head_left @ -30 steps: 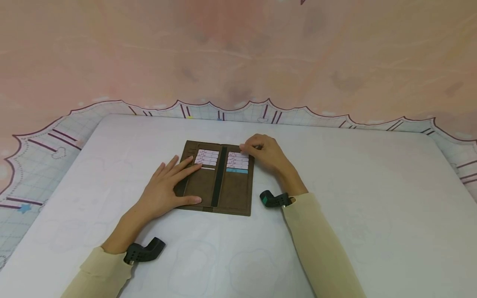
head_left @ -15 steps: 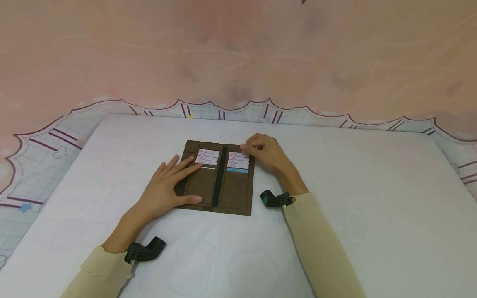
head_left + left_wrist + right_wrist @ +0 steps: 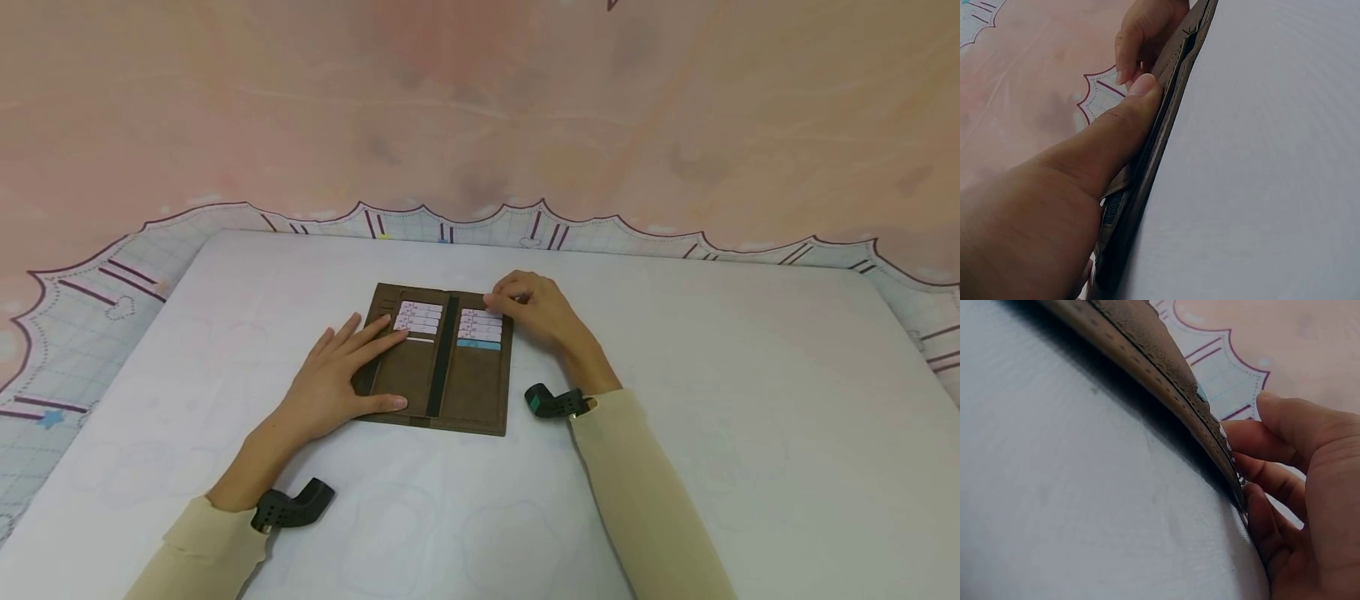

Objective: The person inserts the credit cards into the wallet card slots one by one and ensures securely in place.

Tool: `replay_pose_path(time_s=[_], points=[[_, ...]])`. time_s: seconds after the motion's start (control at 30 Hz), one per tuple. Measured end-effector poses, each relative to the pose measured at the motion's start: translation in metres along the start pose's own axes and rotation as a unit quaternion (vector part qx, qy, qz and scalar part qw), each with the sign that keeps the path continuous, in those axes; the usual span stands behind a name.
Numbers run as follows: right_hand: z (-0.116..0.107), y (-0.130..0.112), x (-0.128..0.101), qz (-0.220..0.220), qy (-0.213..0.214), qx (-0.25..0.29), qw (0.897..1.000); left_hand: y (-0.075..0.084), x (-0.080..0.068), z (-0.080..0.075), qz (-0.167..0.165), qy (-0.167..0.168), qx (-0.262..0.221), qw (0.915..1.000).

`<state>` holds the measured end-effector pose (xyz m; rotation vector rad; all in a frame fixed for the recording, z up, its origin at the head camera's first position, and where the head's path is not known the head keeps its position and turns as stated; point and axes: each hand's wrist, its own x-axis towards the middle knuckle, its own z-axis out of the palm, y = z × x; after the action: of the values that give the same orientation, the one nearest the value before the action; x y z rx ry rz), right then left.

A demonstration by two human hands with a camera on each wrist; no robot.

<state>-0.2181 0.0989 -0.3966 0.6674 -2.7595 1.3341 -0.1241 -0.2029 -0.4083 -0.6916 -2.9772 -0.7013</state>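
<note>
A brown bifold wallet (image 3: 474, 392) lies spread flat on the white tabletop, with several white cards in stepped slots on each panel. Below the white cards (image 3: 480, 323) on the right panel shows a blue card (image 3: 477, 343). My left hand (image 3: 330, 383) rests with spread fingers on the wallet's left panel; its thumb (image 3: 1119, 122) presses near the lower edge. At the top right corner, my right hand (image 3: 536, 308) has curled fingers, thumb and index fingertips pinching at the uppermost card's edge. The right wrist view shows its fingers (image 3: 1250, 440) right at the wallet's edge.
The white table (image 3: 712, 417) extends on all sides of the wallet. Behind it hangs a pinkish cloth (image 3: 480, 108) with a scalloped, striped border. A black wrist camera (image 3: 292, 504) sits at the left cuff, and another black wrist camera (image 3: 555, 401) at the right.
</note>
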Motion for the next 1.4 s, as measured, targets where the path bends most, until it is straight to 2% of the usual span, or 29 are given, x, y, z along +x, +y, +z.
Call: replay_pose_path(time_s=[0.3, 0.57, 0.83, 1.2, 1.4], points=[[0.002, 0.001, 0.0, 0.001, 0.001, 0.005, 1.0, 0.001, 0.0, 0.0, 0.002, 0.006, 0.0, 1.0], [0.007, -0.005, 0.001, -0.008, 0.001, -0.02, 1.0, 0.002, -0.003, 0.001, 0.007, 0.016, 0.002, 0.9999], [-0.006, -0.014, -0.003, 0.044, 0.028, -0.028, 0.998, 0.0, -0.003, 0.003, 0.041, 0.019, 0.025, 0.9987], [-0.007, -0.019, -0.004, 0.036, 0.038, -0.02, 0.998, 0.007, -0.004, 0.003, 0.019, 0.014, 0.055, 0.9982], [-0.006, -0.02, -0.004, 0.029, 0.047, -0.023, 0.998, 0.01, -0.003, 0.003, 0.019, 0.018, 0.057, 0.998]])
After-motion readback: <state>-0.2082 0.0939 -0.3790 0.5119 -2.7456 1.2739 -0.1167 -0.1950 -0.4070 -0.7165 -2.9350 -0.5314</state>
